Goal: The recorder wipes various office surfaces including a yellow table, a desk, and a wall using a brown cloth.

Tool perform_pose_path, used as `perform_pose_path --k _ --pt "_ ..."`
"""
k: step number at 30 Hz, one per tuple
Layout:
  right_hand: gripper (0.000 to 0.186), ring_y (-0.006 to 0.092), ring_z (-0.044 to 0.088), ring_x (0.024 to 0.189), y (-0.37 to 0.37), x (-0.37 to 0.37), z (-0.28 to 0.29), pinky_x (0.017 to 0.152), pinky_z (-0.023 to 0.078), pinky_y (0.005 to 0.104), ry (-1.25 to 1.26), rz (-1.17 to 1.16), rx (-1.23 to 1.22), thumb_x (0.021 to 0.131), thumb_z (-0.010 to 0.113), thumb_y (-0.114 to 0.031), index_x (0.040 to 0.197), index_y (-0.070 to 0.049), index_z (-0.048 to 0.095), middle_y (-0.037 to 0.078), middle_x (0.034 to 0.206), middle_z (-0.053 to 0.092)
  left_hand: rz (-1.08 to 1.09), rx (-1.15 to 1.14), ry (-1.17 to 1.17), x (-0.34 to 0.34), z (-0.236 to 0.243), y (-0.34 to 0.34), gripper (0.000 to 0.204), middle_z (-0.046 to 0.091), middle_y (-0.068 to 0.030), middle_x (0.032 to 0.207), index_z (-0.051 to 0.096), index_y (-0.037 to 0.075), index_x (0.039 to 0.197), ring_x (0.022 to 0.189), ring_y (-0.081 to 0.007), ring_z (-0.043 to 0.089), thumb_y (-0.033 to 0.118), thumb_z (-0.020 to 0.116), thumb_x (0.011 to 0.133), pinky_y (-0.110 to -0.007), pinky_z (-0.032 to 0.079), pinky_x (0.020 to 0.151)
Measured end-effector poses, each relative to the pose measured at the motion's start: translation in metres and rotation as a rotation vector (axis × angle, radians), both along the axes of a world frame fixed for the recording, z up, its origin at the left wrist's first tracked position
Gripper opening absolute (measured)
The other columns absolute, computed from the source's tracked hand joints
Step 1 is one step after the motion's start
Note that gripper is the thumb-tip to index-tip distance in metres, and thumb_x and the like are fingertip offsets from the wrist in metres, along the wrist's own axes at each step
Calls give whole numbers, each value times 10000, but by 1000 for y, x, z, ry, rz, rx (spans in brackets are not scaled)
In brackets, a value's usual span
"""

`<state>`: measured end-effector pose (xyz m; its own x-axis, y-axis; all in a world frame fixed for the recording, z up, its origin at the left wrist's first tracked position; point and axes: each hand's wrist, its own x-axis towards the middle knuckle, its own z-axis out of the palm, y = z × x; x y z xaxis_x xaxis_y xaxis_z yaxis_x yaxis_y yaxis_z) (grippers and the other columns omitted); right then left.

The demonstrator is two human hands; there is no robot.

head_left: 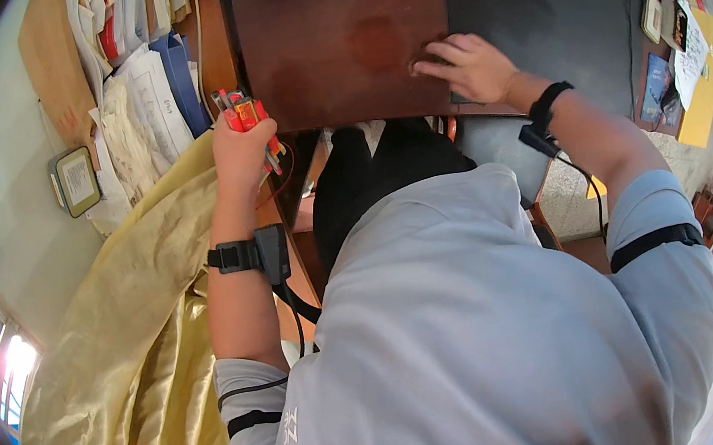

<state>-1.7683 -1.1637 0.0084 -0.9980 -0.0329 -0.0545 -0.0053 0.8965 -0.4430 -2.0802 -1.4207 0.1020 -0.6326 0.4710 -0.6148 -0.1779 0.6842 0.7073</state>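
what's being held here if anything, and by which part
The left hand holds a bunch of slim red and grey items around the middle, ends sticking out both sides of the fist. The right hand holds nothing visible.

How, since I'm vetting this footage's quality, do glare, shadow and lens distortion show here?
Head view: glare washes out the bright white window, lower left; head view: sheen streaks the shiny yellow fabric; head view: dark patches mark the reddish-brown wooden desk, shadow or reflection unclear; head view: black fisheye corners, edges bending.
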Motion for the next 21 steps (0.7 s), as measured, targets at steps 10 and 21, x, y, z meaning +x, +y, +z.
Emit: perform_pose_path --k 10,21 --pt "558 339 554 1074 7 -78 -42 866 490 481 74 -1013 417 809 665 -240 1362 -208 595 105 1268 550 -10 -68 -2 -8 -4 -10 201 621 -15 808 597 47 923 697 -122 608 44 712 758 -300 520 654" --pt "579 279 548 1090 -69 -39 -8 879 479 405 87 -75 -7 779 673 -155 1353 -184 602 86 1264 549 -80 -76 77 2 -2 -8 225 632 -5 857 599 61 978 753 -104 606 40 718 789 -285 504 682"
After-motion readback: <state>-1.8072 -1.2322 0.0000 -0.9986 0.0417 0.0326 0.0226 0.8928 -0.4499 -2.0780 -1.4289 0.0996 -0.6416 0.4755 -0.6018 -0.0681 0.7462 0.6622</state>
